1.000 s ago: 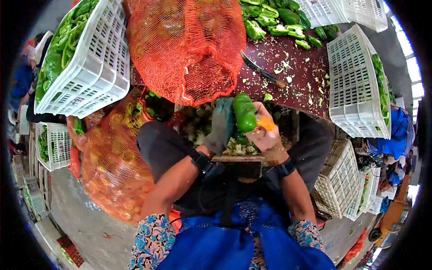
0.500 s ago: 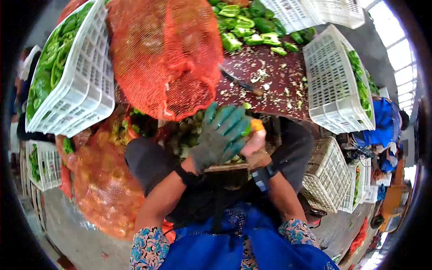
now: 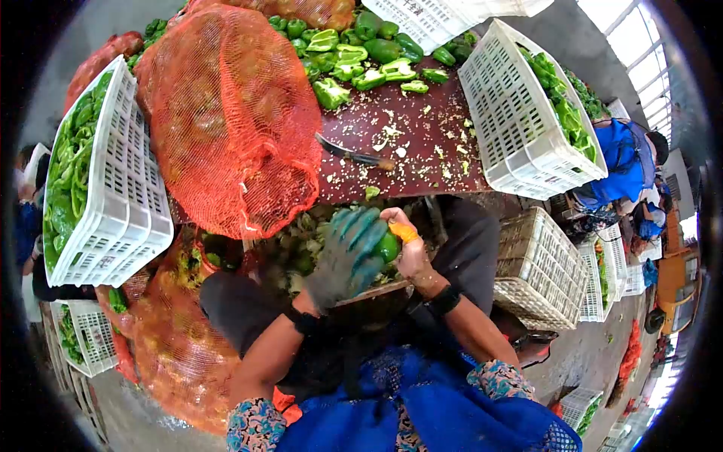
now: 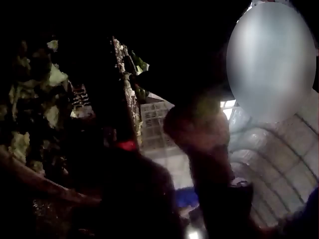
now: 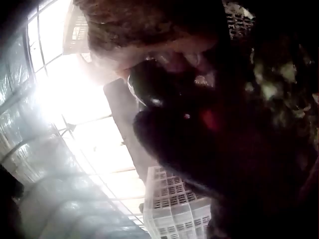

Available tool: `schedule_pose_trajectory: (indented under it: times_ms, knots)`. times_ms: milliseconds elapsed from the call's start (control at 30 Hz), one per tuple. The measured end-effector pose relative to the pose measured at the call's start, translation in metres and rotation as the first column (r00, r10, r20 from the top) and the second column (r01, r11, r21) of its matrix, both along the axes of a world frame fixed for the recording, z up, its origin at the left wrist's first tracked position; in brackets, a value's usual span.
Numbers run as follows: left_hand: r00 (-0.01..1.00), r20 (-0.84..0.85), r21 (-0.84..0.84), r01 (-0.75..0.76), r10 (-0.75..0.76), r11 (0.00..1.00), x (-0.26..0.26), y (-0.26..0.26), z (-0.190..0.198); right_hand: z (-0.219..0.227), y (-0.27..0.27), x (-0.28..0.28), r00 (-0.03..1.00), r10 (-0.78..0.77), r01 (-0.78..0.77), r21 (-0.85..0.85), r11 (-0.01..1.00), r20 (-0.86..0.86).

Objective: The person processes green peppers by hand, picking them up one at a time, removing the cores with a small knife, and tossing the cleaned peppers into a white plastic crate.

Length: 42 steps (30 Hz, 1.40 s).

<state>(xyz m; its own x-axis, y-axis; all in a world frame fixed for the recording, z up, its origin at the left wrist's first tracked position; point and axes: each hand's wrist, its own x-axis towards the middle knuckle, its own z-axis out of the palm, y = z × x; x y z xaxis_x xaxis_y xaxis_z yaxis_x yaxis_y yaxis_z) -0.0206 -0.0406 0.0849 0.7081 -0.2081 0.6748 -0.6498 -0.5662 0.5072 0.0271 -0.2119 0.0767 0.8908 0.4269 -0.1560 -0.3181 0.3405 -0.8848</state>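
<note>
Table: dark red top [image 3: 354, 187] in front of me, strewn with pale seeds and scraps; my knees are below its near edge.
Front sack: orange-red mesh sack [image 3: 226, 113], bulging, lying at the table's left part.
Floor sack: a second mesh sack [image 3: 181, 346], by my left knee.
Crates: white left crate [image 3: 128, 184] and white right crate [image 3: 520, 120], both tilted in my view, both with green peppers in them; a worn crate [image 3: 538, 264] beside my right leg.
Bin between my knees: wooden rim [image 3: 374, 293], pale green trimmings inside; my hands are above it.
Pepper pile: whole and cut green peppers [image 3: 369, 56] at the back of the table.
Left hand: my gloved left hand [image 3: 343, 256], blurred; fingers fairly straight, laid against the pepper.
Right hand: my bare right hand [image 3: 413, 260], fingers curled round the orange piece; I cannot tell whether they grip the pepper too.
Knife: curved knife [image 3: 354, 154] lying on the table, blade tip just beside the front sack.
Pepper: green pepper [image 3: 388, 247], between my two hands; partly hidden by the glove.
Orange piece: orange piece [image 3: 404, 230] at my right fingers, close against the pepper; its kind unclear.
</note>
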Motion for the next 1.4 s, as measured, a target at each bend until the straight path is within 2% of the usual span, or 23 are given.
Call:
schedule_pose_trajectory:
  times_ms: [133,233,267,367,433,467,500,533,567,600,700,767,800,933,1000,1033,1067,1133,1167,1233,1300,1333,1400]
  knots:
    - [0.948,-0.155,0.279,-0.227,0.277,0.933,0.005,0.022,-0.018,-0.007,-0.005,-0.001,0.992,-0.001,0.010,-0.071,0.997,0.123]
    - [0.892,-0.405,0.075,-0.186,0.200,0.980,0.003,0.024,-0.035,0.009,-0.010,-0.001,0.991,-0.045,0.055,-0.070,0.996,0.129]
    - [0.948,-0.209,0.021,-0.241,0.240,0.970,0.005,0.022,-0.059,0.011,-0.013,0.001,0.987,-0.046,0.059,-0.083,0.995,0.153]
    - [0.970,0.010,0.080,-0.242,0.242,0.967,0.004,0.007,-0.003,0.014,-0.017,-0.001,0.987,-0.036,0.052,-0.098,0.994,0.159]
    - [0.992,-0.027,0.117,-0.120,0.124,0.986,-0.005,-0.002,0.003,0.019,-0.018,-0.004,0.996,-0.018,0.025,-0.082,0.996,0.090]
    - [0.996,-0.046,0.149,-0.063,0.070,0.987,-0.013,-0.010,0.007,0.015,-0.014,-0.003,0.998,-0.061,0.060,0.056,0.997,0.027]
    - [0.998,-0.063,0.180,-0.005,0.017,0.984,-0.020,-0.016,0.008,0.013,-0.010,0.002,0.981,-0.147,0.162,0.113,0.980,-0.128]
    - [1.000,-0.027,0.105,0.005,-0.002,0.994,-0.022,-0.022,-0.002,0.014,-0.008,0.006,0.931,-0.257,0.286,0.082,0.955,-0.260]
    - [0.999,-0.015,0.150,0.035,-0.033,0.988,-0.024,-0.020,-0.003,0.017,-0.007,0.008,0.851,-0.363,0.405,0.034,0.914,-0.379]
    - [0.998,0.001,0.193,0.065,-0.066,0.979,-0.023,-0.017,-0.002,-0.003,-0.021,0.016,0.856,-0.338,0.389,0.057,0.920,-0.390]
    - [0.991,-0.049,0.243,0.133,-0.125,0.961,-0.030,-0.022,-0.006,0.001,-0.044,0.020,0.902,-0.279,0.353,0.189,0.917,-0.330]
    - [0.979,-0.117,0.249,0.191,-0.167,0.949,-0.023,-0.019,-0.024,0.032,-0.040,0.017,0.857,-0.340,0.406,0.102,0.908,-0.388]
    - [0.986,-0.142,0.258,0.118,-0.083,0.959,-0.025,-0.018,-0.036,0.029,-0.042,0.019,0.873,-0.356,0.407,0.097,0.908,-0.332]
    - [1.000,-0.021,-0.007,-0.009,0.009,1.000,-0.019,-0.020,-0.002,0.030,-0.045,0.014,0.897,-0.365,0.387,0.045,0.921,-0.250]
    - [0.998,0.017,0.143,0.055,-0.058,0.988,-0.018,-0.024,0.008,0.020,-0.032,0.011,0.864,-0.404,0.421,-0.009,0.907,-0.300]
    - [0.996,0.028,0.217,0.077,-0.085,0.973,-0.018,-0.024,0.010,0.015,-0.029,0.008,0.868,-0.340,0.373,0.022,0.928,-0.362]
    - [0.987,0.036,0.335,0.133,-0.153,0.933,-0.018,-0.024,0.005,0.008,-0.019,0.012,0.821,-0.434,0.469,0.004,0.883,-0.371]
    - [0.969,-0.038,0.323,0.245,-0.246,0.914,-0.026,-0.021,-0.012,0.014,-0.026,0.021,0.826,-0.302,0.413,0.148,0.898,-0.475]
    - [0.953,-0.065,0.315,0.300,-0.295,0.900,-0.028,-0.020,-0.018,0.025,-0.025,0.024,0.794,-0.370,0.480,0.123,0.869,-0.482]
    - [0.982,-0.071,0.179,0.186,-0.176,0.966,-0.028,-0.023,-0.003,0.026,-0.043,0.035,0.888,-0.246,0.351,0.230,0.908,-0.388]
    - [0.990,-0.094,0.109,0.111,-0.101,0.988,-0.020,-0.021,-0.001,0.056,-0.035,0.023,0.835,-0.448,0.495,0.080,0.865,-0.320]
    - [0.987,-0.125,0.090,0.108,-0.096,0.990,-0.016,-0.020,0.000,0.054,-0.045,0.020,0.920,-0.380,0.386,0.065,0.920,-0.096]
    - [0.978,-0.195,0.065,0.086,-0.072,0.994,-0.015,-0.014,-0.003,0.073,-0.061,0.007,0.941,-0.289,0.305,-0.071,0.950,0.177]
